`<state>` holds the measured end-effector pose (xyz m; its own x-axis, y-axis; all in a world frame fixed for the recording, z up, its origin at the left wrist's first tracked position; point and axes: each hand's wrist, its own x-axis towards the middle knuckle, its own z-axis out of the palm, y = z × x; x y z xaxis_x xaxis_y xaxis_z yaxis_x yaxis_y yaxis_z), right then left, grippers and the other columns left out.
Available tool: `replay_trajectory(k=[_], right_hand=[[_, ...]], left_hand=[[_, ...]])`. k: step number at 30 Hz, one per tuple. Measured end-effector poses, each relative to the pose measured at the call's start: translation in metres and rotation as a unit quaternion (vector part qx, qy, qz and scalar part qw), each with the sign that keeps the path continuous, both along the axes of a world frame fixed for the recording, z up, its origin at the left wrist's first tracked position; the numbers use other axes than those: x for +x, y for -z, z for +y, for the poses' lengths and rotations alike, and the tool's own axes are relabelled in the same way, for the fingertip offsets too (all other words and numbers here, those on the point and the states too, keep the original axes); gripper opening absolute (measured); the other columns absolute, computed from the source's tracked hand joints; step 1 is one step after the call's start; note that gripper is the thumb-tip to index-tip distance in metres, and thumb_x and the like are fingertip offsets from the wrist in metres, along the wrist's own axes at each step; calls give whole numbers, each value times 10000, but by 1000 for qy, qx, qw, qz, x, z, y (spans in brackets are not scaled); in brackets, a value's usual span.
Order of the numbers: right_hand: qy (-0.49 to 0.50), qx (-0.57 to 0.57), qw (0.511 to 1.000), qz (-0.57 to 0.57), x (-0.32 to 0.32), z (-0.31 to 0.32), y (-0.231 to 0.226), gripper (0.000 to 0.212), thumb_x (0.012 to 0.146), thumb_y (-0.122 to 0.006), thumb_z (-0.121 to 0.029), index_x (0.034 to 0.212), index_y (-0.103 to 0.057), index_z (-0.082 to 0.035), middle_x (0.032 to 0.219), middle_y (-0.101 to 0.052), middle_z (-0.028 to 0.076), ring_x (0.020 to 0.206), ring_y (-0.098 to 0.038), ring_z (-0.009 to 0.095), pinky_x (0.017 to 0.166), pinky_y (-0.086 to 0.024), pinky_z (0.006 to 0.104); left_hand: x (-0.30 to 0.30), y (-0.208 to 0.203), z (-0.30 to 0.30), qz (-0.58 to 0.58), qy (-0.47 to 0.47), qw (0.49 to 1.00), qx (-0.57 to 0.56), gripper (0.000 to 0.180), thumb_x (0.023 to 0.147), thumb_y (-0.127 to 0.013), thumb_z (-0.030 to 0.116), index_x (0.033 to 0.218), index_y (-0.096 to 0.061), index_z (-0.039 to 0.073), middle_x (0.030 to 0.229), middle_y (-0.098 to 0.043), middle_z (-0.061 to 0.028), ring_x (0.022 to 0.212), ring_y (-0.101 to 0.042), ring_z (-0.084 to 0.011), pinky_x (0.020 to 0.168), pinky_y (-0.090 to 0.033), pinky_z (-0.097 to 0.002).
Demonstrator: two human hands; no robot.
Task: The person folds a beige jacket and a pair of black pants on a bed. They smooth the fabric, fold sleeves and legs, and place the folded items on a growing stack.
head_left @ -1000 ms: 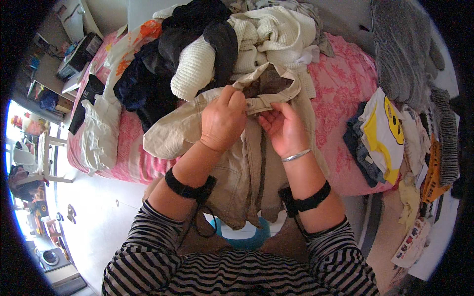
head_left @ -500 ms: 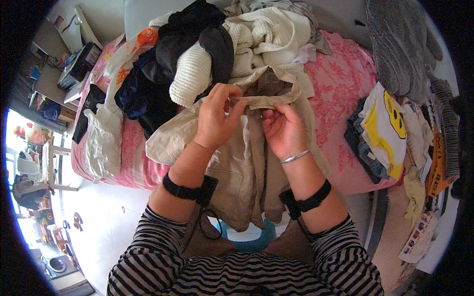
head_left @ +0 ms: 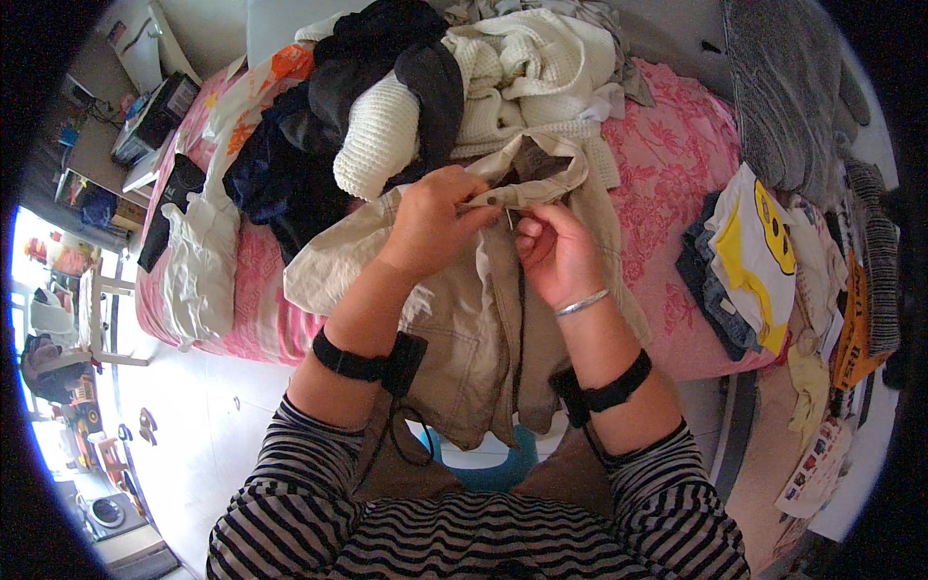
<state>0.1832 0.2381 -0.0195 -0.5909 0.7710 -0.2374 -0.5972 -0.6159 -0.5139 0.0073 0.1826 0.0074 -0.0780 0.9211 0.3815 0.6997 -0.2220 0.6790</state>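
Note:
A beige jacket lies spread over the near edge of the bed, with its collar away from me and its front hanging down toward my lap. My left hand is closed on the left side of the jacket's neck opening, thumb and fingers pinching the cloth. My right hand has its fingers curled, pinching the jacket's other front edge just below the collar. The two hands are close together, with a small dark round spot, perhaps a button, between them. The fingertips partly hide the edges they hold.
Behind the jacket a cream knitted sweater and dark clothes are heaped on the pink bed. White cloth lies at the left. Folded clothes with a yellow-and-white shirt sit at the right. A blue stool shows below me.
My left hand has moved slightly right along the neck opening, its fingers now nearer my right hand. The right fingers have curled in more closely at the jacket's edge.

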Motion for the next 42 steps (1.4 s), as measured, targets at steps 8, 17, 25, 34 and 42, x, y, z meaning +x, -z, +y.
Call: replay_trajectory(k=[8,17,25,34,42], right_hand=[[-3,-16,994,-109,8,14,-9,133,918,-646,-256,975,-618,-139,848,-624,-40,639,-512,73,530,-421,215],[49,-56,996,-40,9,16,-1,114,914,-662,-251,960,-606,-163,811,-590,-53,644,-513,74,522,-424,202],[157,-65,972,-159,14,25,4,134,848,-669,-97,946,-599,-155,827,-587,-53,628,-504,87,517,-417,206],[23,52,997,-58,12,15,-15,161,892,-578,-186,1038,-605,-123,895,-610,-25,722,-528,95,686,-450,280],[21,29,998,61,10,6,-23,338,951,-561,-229,1250,-576,-72,1199,-636,44,1081,-595,209,974,-440,362]], left_hand=[[-2,-1,6,32,32,993,106,253,676,-809,165,802,-632,36,801,-582,-90,808,-561,-297,705,-463,-375],[-9,1,3,175,-48,978,107,274,660,-805,228,807,-642,63,988,-569,-84,925,-554,-302,813,-445,-432],[-7,1,2,91,-52,989,108,257,751,-797,204,875,-650,33,909,-584,-115,812,-587,-279,699,-492,-372],[-8,-1,1,17,-212,977,-3,176,826,-729,176,889,-656,29,683,-577,-88,613,-575,-210,583,-469,-339],[-26,9,8,-110,-217,970,16,228,909,-655,240,814,-661,33,645,-581,-69,580,-530,-153,590,-456,-315]])
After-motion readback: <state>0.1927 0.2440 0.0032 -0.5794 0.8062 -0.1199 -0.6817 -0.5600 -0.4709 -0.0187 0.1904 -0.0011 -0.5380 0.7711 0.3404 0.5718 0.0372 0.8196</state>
